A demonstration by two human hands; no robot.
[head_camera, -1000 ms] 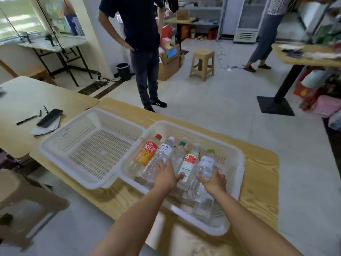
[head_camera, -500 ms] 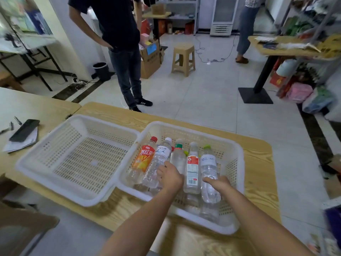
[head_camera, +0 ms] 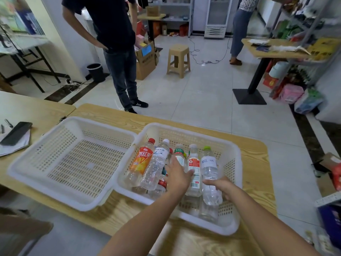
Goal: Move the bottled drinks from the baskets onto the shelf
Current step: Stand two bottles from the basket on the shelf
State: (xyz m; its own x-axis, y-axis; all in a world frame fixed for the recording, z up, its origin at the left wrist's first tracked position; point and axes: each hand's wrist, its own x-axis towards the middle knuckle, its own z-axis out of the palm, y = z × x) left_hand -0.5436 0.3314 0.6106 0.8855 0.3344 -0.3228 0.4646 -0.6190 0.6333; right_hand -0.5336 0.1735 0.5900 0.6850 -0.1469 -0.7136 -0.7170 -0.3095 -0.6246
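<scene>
Several bottled drinks lie in the right white basket (head_camera: 238, 159) on the wooden table (head_camera: 258, 163). Among them are an orange-labelled bottle (head_camera: 142, 160) and a clear water bottle (head_camera: 158, 159) on the left side. My left hand (head_camera: 178, 179) reaches over the pile and wraps a green-labelled bottle (head_camera: 180, 157), its thumb lying across the red-and-white-labelled bottle (head_camera: 193, 163). My right hand (head_camera: 222, 187) grips the lower body of a clear bottle with a light-green cap (head_camera: 208, 163). More bottles lie half hidden under these.
The left white basket (head_camera: 22, 159) holds nothing. A phone on papers (head_camera: 15, 133) lies at the far left. A person in dark clothes (head_camera: 118, 52) stands beyond the table. A stool (head_camera: 178, 60) and a second table (head_camera: 276, 52) stand on the floor, and a metal shelf rack (head_camera: 310, 30) stands at the right.
My left hand has gone from a curled fist over the bottles to fingers spread round the green-labelled one. My right hand keeps its hold on the green-capped bottle. The view has swung right.
</scene>
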